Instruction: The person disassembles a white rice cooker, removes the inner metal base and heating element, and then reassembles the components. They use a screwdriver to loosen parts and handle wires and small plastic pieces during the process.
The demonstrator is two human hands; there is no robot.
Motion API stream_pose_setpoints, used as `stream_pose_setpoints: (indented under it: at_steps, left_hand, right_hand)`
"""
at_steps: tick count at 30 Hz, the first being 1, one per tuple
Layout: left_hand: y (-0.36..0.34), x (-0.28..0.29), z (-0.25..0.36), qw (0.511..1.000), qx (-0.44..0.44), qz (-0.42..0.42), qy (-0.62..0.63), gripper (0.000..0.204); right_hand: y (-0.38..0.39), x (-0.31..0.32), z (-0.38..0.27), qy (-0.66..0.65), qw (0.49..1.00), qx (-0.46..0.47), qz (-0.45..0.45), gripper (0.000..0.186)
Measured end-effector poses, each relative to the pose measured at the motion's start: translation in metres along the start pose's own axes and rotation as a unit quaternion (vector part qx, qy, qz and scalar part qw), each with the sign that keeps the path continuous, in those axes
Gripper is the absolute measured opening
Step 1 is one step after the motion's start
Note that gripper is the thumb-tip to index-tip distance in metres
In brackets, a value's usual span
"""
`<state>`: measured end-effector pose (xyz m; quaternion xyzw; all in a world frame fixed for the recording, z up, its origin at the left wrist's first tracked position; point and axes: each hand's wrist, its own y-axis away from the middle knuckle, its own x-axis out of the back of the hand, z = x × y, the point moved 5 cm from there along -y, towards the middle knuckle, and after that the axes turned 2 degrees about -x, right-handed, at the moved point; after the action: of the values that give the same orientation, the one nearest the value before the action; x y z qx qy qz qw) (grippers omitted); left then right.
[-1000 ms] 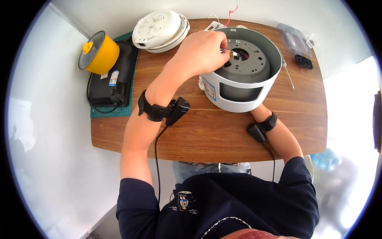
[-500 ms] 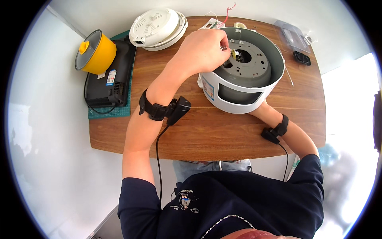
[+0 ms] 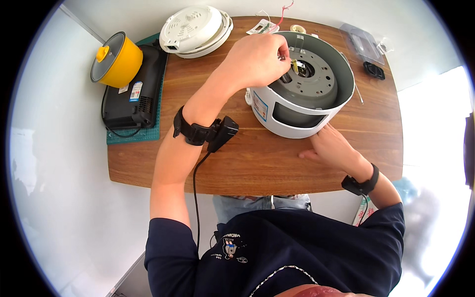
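1. The right hand [image 3: 330,147] has been drawn out from behind the upturned white round cooker housing [image 3: 303,84] and is now laid flat, fingers spread, on the wooden desk [image 3: 257,163] just in front of it.
2. The housing is thus no longer steadied from its near side.
3. A small metal part [image 3: 297,66] at the housing's grey centre is pinched in the left hand [image 3: 257,59], its grip narrow.
4. The part's exact kind cannot be made out.
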<state>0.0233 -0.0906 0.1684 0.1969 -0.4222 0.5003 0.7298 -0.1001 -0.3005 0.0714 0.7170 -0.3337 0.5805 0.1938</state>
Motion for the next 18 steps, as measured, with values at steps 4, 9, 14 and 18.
stream_pose_setpoints:
  at_steps: [4,9,14,18]
  left_hand:
    - [0.002,-0.004,0.005,1.000,-0.012,0.001,-0.001,0.021]
    - [0.008,-0.009,0.005,0.999,-0.038,-0.006,-0.020,0.019]
    - [0.012,-0.006,0.014,0.998,-0.055,-0.005,-0.018,0.019]
    - [0.016,-0.004,0.014,0.997,-0.081,-0.005,-0.014,0.018]
  right_hand:
    - [0.024,0.030,-0.004,0.039,0.989,-0.016,-0.142,0.063]
    - [0.009,0.124,-0.004,-0.192,0.950,-0.118,-0.216,0.039]
    - [-0.042,0.165,0.065,-0.043,0.971,-0.182,0.146,0.031]
    - [-0.091,0.131,0.104,-0.008,0.989,-0.087,0.122,0.043]
